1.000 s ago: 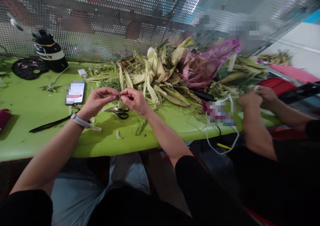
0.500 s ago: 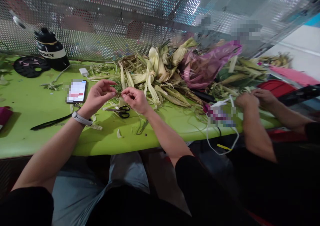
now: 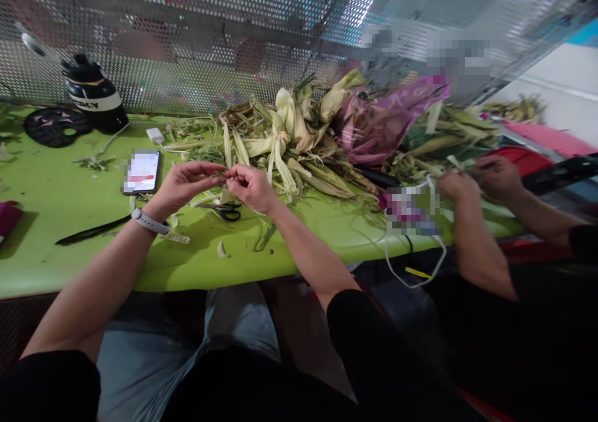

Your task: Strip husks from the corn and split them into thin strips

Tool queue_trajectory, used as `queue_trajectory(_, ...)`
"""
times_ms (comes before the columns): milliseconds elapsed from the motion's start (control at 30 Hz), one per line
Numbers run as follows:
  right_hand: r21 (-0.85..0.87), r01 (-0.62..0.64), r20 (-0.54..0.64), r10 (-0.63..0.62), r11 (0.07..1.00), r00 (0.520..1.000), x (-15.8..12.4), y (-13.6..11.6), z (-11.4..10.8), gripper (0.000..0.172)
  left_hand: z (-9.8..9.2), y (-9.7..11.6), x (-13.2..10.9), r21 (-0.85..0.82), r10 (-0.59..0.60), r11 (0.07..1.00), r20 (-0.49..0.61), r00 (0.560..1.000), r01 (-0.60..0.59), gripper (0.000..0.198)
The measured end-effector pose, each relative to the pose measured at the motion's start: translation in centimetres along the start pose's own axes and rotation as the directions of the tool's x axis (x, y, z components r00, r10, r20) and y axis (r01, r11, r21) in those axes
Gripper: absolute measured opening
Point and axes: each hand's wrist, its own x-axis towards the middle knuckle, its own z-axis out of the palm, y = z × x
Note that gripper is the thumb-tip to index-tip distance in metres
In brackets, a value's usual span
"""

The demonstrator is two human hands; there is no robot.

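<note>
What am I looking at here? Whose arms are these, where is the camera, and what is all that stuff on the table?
There is no machine here: these are a person's bare arms, seen by a camera worn on that person's own head, looking forward and down. The left hand and right hand meet at the fingertips; anything between them is too small to make out. On the green table lie scissors, a phone and a heap of pale husks, with a purple bag beside it. A dark bottle stands at the back. The hands at the picture's right belong to someone else.
</note>
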Motion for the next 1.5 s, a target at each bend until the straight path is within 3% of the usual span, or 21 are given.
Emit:
queue_trajectory(267, 0.009, -0.033, 0.038, 0.033, 0.999, 0.999, 0.0, 0.0, -0.2, 0.027, 0.1, -1.1, 0.5, 0.137, 0.102, 0.988, -0.232, 0.967, -0.071, 0.034)
queue_trajectory(467, -0.212, -0.018, 0.066, 0.033, 0.977, 0.997, 0.4, -0.2, -3.7, 0.027, -2.1, -1.9, 1.4, 0.306, 0.215, 0.947, -0.376, 0.902, -0.098, 0.029)
queue_trajectory(533, -0.19, -0.031, 0.049, 0.041, 0.981, 0.998, 0.5, -0.1, -4.7, 0.028, -2.8, -1.8, 1.5, 0.298, 0.212, 0.95, -0.414, 0.885, -0.089, 0.029)
queue_trajectory(633, 0.038, -0.052, -0.021, 0.053, 0.998, 0.998, 0.8, 0.0, -4.8, 0.03, -2.7, -1.0, 1.2, 0.09, 0.128, 0.991, -0.341, 0.931, -0.103, 0.033)
queue_trajectory(700, 0.272, -0.053, -0.094, 0.082, 0.961, 0.992, 1.0, -0.1, -4.0, 0.029, -1.9, -0.1, 0.8, -0.17, 0.056, 0.981, -0.19, 0.98, -0.089, 0.028)
queue_trajectory(767, 0.517, -0.074, -0.116, 0.155, 0.853, 0.981, 1.0, -0.3, -2.7, 0.028, -0.9, 0.5, 0.2, -0.41, -0.011, 0.912, -0.051, 0.999, -0.011, 0.022)
queue_trajectory(867, 0.741, -0.145, -0.048, 0.267, 0.655, 0.963, 0.9, -1.0, -1.1, 0.029, 0.4, 0.6, -0.2, -0.534, -0.084, 0.839, 0.054, 0.995, 0.1, 0.026)
queue_trajectory(967, 0.788, -0.17, -0.01, 0.288, 0.592, 0.958, 0.6, -1.7, -0.9, 0.033, 1.0, 0.0, -0.1, -0.511, -0.152, 0.841, 0.088, 0.984, 0.175, 0.027)
queue_trajectory(1167, 0.714, -0.164, -0.002, 0.236, 0.68, 0.972, 0.4, -2.7, -1.5, 0.038, 1.1, -0.4, 0.3, -0.446, -0.152, 0.887, -0.035, 0.988, 0.121, 0.02)
queue_trajectory(1400, 0.658, -0.167, -0.006, 0.227, 0.734, 0.974, 0.3, -2.5, -1.9, 0.034, 0.9, -0.4, 0.3, -0.368, -0.098, 0.924, 0.024, 0.995, 0.1, 0.026)
queue_trajectory(1500, 0.662, -0.166, -0.009, 0.229, 0.731, 0.973, 0.3, -2.3, -1.8, 0.034, 0.8, -0.4, 0.3, -0.354, -0.102, 0.93, -0.002, 0.995, 0.095, 0.026)
